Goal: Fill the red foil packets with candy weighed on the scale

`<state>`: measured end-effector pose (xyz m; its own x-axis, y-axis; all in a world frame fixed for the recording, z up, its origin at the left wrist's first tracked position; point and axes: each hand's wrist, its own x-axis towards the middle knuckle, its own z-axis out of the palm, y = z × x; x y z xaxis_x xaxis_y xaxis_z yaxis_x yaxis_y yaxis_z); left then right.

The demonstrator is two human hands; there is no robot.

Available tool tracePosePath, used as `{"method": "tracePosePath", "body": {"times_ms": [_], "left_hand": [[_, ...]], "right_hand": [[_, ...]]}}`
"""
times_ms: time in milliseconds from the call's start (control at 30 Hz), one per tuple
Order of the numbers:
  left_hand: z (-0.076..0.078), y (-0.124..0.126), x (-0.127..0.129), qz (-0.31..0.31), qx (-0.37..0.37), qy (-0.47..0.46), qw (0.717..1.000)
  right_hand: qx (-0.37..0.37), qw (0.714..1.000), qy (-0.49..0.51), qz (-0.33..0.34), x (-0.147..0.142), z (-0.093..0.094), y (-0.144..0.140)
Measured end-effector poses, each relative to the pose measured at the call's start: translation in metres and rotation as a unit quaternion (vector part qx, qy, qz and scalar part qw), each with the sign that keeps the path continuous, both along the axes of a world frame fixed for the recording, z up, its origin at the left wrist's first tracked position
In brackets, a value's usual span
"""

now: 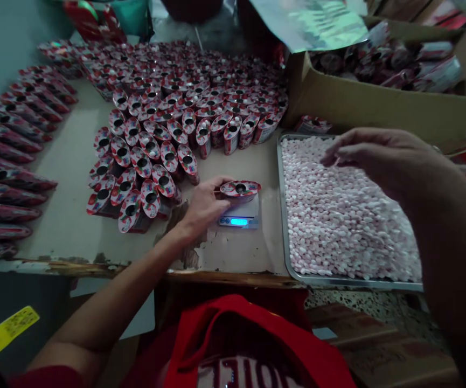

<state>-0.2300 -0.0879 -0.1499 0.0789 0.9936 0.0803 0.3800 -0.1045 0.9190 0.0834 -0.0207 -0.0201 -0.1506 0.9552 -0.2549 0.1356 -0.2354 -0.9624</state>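
My left hand [203, 206] grips the end of a small red-and-white printed candy box [241, 188]. The box has a pointed oval top with a dark round hole, and it is at a small digital scale [250, 209] with a lit blue display. Over a metal tray [286, 237] full of small white and pale pink candies [346, 226], my right hand [382, 153] hovers palm down. Its fingers are drawn together at the tips; whatever they hold, if anything, cannot be made out.
Many similar boxes [152, 145] stand in a cluster behind and left of the scale, some with white candies on top. Another row [10, 188] lines the left side. A cardboard carton [362, 99] of packets stands behind the tray. The table's worn wooden edge [224, 276] runs in front.
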Motion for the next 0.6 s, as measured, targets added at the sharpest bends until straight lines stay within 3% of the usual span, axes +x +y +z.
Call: {"method": "tracePosePath", "body": {"times_ms": [33, 100, 167, 200, 300, 367, 467, 600], "left_hand": [[0.0, 0.003, 0.006, -0.004, 0.014, -0.015, 1.0], [0.009, 0.01, 0.02, -0.002, 0.111, 0.021, 0.994], [0.03, 0.019, 0.036, -0.021, 0.251, 0.1, 0.963], [0.041, 0.024, 0.044, -0.039, 0.315, 0.135, 0.939], [0.066, 0.039, 0.067, -0.129, 0.438, 0.199, 0.867], [0.068, 0.047, 0.079, -0.16, 0.469, 0.22, 0.84], [0.056, 0.053, 0.089, -0.107, 0.467, 0.229, 0.847], [0.041, 0.044, 0.088, -0.003, 0.398, 0.174, 0.901]], "right_hand": [[0.009, 1.0, -0.009, -0.023, 0.007, -0.004, -0.005], [0.02, 0.995, 0.029, -0.092, 0.009, -0.018, -0.02], [0.009, 0.976, 0.134, -0.174, -0.005, -0.036, -0.036], [-0.031, 0.96, 0.195, -0.2, -0.016, -0.044, -0.042], [-0.153, 0.882, 0.389, -0.218, -0.05, -0.061, -0.05], [-0.173, 0.824, 0.488, -0.23, -0.063, -0.065, -0.046], [-0.173, 0.776, 0.557, -0.242, -0.065, -0.067, -0.039], [-0.207, 0.788, 0.529, -0.236, -0.06, -0.067, -0.035]]}}
